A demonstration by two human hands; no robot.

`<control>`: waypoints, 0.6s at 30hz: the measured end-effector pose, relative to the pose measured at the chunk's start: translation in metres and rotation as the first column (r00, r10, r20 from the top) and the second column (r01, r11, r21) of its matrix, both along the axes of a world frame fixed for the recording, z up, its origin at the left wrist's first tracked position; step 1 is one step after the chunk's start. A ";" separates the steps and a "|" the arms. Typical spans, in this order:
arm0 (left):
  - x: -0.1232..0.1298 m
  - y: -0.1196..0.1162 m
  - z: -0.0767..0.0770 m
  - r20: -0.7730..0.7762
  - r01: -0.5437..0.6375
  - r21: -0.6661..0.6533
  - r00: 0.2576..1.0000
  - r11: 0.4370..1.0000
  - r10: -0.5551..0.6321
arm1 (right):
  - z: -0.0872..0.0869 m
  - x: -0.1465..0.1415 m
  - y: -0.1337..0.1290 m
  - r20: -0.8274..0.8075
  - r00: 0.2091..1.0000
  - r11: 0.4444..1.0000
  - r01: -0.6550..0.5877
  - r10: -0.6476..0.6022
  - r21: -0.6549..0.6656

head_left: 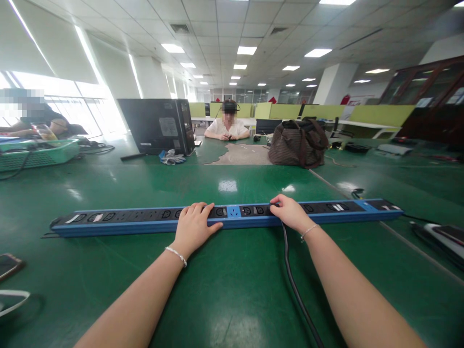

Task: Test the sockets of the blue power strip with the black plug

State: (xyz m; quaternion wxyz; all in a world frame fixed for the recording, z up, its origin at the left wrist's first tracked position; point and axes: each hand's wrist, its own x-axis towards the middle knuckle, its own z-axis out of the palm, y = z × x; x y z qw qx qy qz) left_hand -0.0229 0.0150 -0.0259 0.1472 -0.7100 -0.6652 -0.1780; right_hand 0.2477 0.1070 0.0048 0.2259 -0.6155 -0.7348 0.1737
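Note:
A long blue and black power strip (233, 221) lies across the green table in front of me, with rows of sockets along its top. My left hand (194, 220) grips it left of the middle, fingers over the top and thumb along the front side. Right of the middle, my right hand (290, 212) pinches the plug of a black power cable (287, 253) against the strip's top. The fingers mostly cover the plug, and I cannot tell how far it sits in a socket. From there the cable runs down toward the table's near edge.
Beyond the strip stand a black computer case (155, 125), gloves (171, 157) and a brown bag (299, 142). A green basket (39, 154) is at far left, a phone (10, 266) at near left. One person sits opposite, another at left. Devices (444, 237) lie at right.

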 end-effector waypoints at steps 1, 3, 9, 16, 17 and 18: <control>0.000 0.000 0.000 0.001 0.001 0.004 1.000 1.000 -0.001 | 0.000 0.000 -0.001 -0.009 1.000 1.000 0.003 -0.003 -0.002; 0.000 0.000 0.000 -0.001 0.006 0.011 1.000 1.000 -0.006 | 0.001 -0.001 -0.003 -0.028 1.000 1.000 -0.010 0.010 -0.010; 0.000 0.000 0.000 -0.009 0.009 0.008 1.000 1.000 -0.009 | 0.002 0.000 -0.005 -0.106 0.993 0.998 -0.057 0.055 -0.022; -0.001 0.000 0.000 -0.018 0.007 0.007 1.000 1.000 -0.007 | 0.002 0.001 -0.003 -0.084 0.996 0.999 -0.030 0.029 -0.010; -0.001 0.000 0.000 -0.024 0.008 0.009 1.000 1.000 -0.008 | 0.002 0.001 -0.003 -0.081 0.996 1.000 -0.027 0.025 -0.013; -0.001 -0.001 0.000 -0.031 0.010 0.010 0.999 1.000 -0.009 | 0.003 0.000 -0.003 -0.080 0.997 1.000 -0.023 0.022 -0.014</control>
